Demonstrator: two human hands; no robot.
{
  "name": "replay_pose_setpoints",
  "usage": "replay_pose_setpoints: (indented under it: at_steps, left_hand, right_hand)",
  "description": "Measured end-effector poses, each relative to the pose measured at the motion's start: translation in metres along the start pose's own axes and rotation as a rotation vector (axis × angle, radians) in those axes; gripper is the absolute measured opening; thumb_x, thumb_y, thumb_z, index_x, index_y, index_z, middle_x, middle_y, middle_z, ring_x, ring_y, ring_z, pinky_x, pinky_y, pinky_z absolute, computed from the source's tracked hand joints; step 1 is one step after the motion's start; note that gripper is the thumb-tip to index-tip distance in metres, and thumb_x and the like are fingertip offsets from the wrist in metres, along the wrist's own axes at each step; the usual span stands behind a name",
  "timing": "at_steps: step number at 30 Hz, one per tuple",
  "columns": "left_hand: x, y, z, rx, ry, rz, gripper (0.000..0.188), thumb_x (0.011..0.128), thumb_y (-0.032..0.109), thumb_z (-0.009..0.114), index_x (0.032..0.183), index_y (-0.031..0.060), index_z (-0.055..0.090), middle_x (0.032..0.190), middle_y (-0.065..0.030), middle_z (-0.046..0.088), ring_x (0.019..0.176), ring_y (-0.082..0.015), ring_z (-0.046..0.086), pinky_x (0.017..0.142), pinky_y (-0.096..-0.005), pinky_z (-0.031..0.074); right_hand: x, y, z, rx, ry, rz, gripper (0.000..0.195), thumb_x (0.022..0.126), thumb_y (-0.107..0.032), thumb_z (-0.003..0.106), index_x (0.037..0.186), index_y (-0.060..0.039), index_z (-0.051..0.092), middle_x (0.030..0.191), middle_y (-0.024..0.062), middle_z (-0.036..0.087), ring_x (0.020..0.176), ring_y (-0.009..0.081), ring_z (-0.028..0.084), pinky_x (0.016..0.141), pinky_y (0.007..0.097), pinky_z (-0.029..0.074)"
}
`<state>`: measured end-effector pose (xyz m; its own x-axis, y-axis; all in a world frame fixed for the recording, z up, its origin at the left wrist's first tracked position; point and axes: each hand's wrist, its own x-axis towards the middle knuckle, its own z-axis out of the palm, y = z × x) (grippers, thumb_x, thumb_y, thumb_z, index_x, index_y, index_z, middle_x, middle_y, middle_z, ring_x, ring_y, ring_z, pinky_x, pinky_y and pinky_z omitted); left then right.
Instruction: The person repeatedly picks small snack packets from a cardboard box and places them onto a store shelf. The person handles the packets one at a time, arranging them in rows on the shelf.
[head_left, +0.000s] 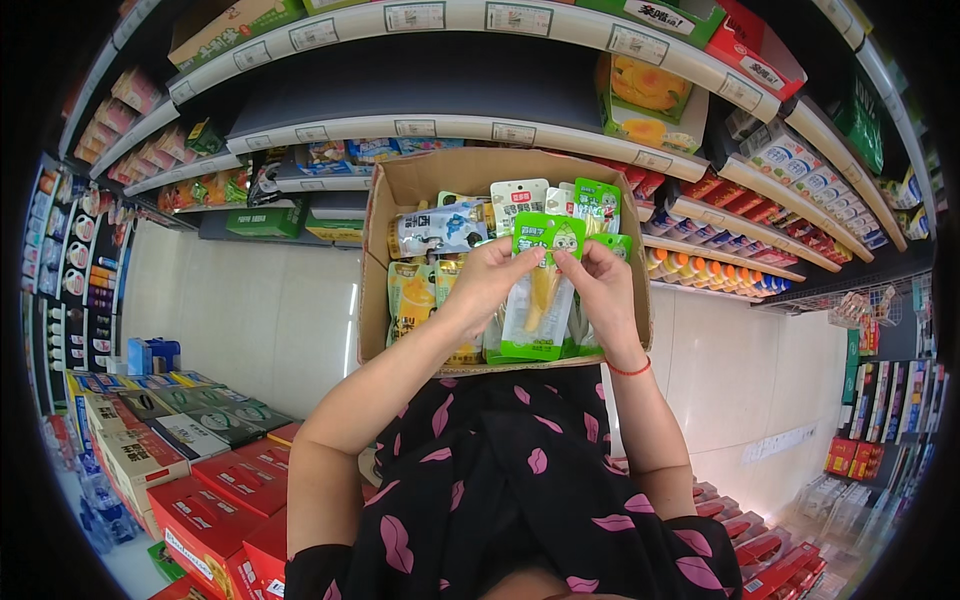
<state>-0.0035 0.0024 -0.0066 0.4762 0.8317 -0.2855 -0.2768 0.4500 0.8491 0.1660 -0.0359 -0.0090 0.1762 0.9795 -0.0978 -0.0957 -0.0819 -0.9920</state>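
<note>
Both hands pinch one green snack pouch with a clear window (541, 300), a yellow stick-shaped food showing inside. My left hand (487, 281) grips its upper left part and my right hand (604, 289) its upper right, thumbs almost meeting over the front. The pouch is above an open cardboard box (379, 300) full of snack pouches. Among them, a white and blue pouch (442, 229) and yellow pouches (412, 292) lie at the left. A white pouch (517, 196) and a smaller green one (598, 196) stand behind the held pouch.
Store shelves (360, 127) with price labels curve around the front. A yellow fruit-printed carton (651, 97) sits on one shelf at the right. Orange-capped bottles (694, 268) line a low shelf. Red boxes (217, 517) and dark cartons (225, 420) are stacked at the lower left, more red packages (776, 562) at the lower right.
</note>
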Motion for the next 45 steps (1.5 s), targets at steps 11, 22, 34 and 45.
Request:
replay_pose_setpoints:
  at_steps: [11,22,34,45]
  left_hand:
    - [0.000,0.004,-0.001,0.135,0.058,-0.054,0.023,0.098,0.021,0.065,0.112,0.0039,0.071,0.103,-0.0019,0.072,0.086,-0.0052,0.064,0.074,-0.0219,0.051]
    - [0.004,0.000,-0.003,0.293,0.097,-0.042,0.023,0.097,0.018,0.067,0.109,-0.0006,0.072,0.101,-0.0024,0.073,0.085,-0.0051,0.061,0.077,-0.0216,0.048]
    - [0.001,0.004,0.009,0.321,0.074,-0.049,0.022,0.097,0.011,0.062,0.116,0.0017,0.067,0.095,-0.0010,0.072,0.078,-0.0052,0.060,0.068,-0.0241,0.048]
    - [0.009,-0.017,-0.009,0.767,0.033,-0.039,0.026,0.094,0.007,0.062,0.118,-0.0015,0.055,0.096,-0.0059,0.066,0.084,-0.0113,0.064,0.071,-0.0292,0.054]
  right_hand:
    - [0.001,0.003,-0.003,-0.077,0.011,0.001,0.011,0.093,-0.012,0.071,0.093,-0.0008,0.070,0.078,-0.0038,0.065,0.069,0.0009,0.051,0.061,0.0184,0.040]
    - [0.002,0.012,-0.004,-0.196,0.038,-0.107,0.022,0.092,-0.014,0.071,0.080,0.0010,0.061,0.070,0.0001,0.064,0.065,0.0019,0.048,0.056,0.0222,0.039]
    - [-0.001,0.000,-0.003,-0.575,0.166,-0.334,0.019,0.086,-0.014,0.075,0.084,0.0014,0.064,0.071,0.0135,0.063,0.059,0.0202,0.059,0.057,0.0337,0.045]
    - [-0.001,0.011,-0.005,-0.896,0.227,-0.435,0.054,0.079,-0.006,0.077,0.128,-0.0040,0.056,0.094,0.0105,0.065,0.079,0.0227,0.062,0.073,0.0364,0.051]
